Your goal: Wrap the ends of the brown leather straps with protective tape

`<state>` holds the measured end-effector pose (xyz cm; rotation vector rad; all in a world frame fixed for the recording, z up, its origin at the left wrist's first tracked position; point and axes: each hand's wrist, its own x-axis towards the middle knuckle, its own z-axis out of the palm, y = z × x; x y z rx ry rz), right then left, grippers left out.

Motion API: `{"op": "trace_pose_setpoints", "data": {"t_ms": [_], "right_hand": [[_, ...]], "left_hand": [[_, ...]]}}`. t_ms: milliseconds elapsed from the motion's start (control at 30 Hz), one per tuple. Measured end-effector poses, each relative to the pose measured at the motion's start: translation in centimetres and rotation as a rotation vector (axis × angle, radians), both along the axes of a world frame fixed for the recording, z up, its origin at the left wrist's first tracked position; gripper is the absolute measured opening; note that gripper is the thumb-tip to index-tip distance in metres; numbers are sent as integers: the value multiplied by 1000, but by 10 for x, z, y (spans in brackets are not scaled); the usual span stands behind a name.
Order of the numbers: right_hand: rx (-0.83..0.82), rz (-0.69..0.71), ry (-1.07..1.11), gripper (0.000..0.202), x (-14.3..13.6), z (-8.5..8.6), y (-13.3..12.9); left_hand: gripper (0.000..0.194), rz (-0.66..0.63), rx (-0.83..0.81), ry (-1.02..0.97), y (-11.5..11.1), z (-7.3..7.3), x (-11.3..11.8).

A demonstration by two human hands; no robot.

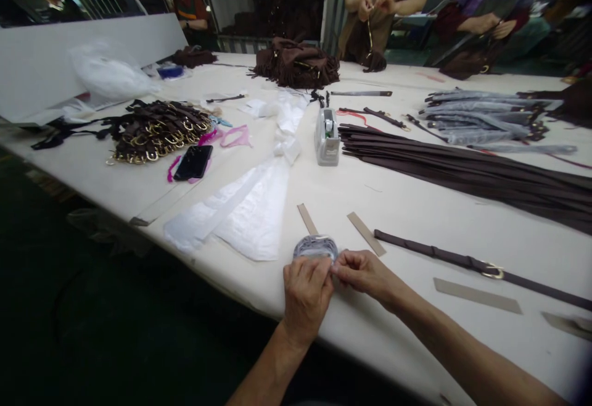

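My left hand (308,292) is closed on a plastic-wrapped coil (315,245) near the table's front edge. Beside it, my right hand (363,273) pinches at the coil's right side; what lies between its fingertips is too small to make out. Behind the coil a beige strip (306,218) lies on the table, and another beige strip (366,233) is to its right. A dark brown strap with a gold buckle (435,253) stretches off to the right, above a third beige strip (478,295).
On the white table (259,276) are white sheets (252,215), a tape dispenser (327,137), a phone (193,163), a pile of buckled straps (157,131), long brown straps (462,168) and wrapped straps (481,116). Across it, people handle brown bags.
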<state>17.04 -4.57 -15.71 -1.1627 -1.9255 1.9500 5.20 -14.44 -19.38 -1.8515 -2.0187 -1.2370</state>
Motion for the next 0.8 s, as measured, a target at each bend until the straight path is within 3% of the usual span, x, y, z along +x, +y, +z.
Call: {"op": "trace_pose_setpoints", "data": {"t_ms": [333, 567, 700, 800], "right_hand": [[-159, -128, 41, 25, 3, -8, -11], [-16, -221, 99, 30, 7, -1, -8], [9, -241, 189, 27, 9, 6, -7], [100, -290, 217, 27, 8, 16, -11]], "left_hand": [[25, -17, -9, -2, 3, -4, -5], [25, -61, 12, -100, 10, 11, -3], [25, -60, -26, -313, 10, 22, 1], [25, -33, -140, -668, 11, 28, 4]]}}
